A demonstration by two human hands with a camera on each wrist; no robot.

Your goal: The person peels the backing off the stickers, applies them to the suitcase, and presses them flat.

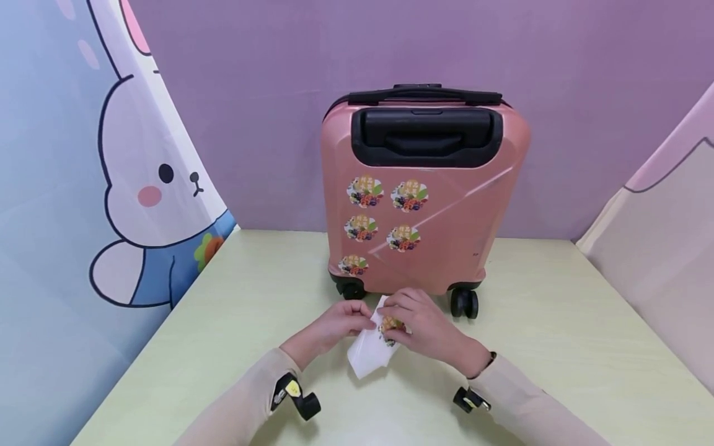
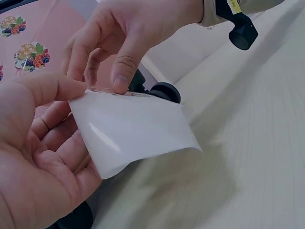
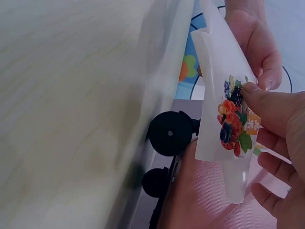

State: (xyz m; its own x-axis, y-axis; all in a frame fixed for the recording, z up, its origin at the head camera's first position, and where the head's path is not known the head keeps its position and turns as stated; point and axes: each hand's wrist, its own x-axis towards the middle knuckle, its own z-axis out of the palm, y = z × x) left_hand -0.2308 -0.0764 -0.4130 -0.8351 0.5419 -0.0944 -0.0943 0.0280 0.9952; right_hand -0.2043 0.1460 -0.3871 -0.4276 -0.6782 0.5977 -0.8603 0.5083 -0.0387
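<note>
A white sheet of sticker backing paper (image 1: 368, 356) is held in front of the suitcase (image 1: 446, 248). My left hand (image 1: 337, 322) pinches its edge between thumb and fingers. The paper bends, and its glossy back faces the left wrist view. On its front is a round fruit sticker (image 3: 233, 121) with berries, leaves and yellow lettering. My right hand (image 1: 426, 325) pinches this sticker at its edge, thumb on the printed face and fingers behind. Whether the sticker's edge is lifted there cannot be told. The pink suitcase stands upright and carries several matching stickers (image 1: 409, 196) on its left half.
The suitcase has black wheels (image 1: 464, 303) and a black recessed handle (image 1: 426, 137). It stands on a pale wood-grain table (image 1: 268, 272) against a purple backdrop (image 1: 240, 111). A rabbit-print cloth (image 1: 150, 155) hangs at the left, and a pale cloth (image 1: 658, 248) at the right.
</note>
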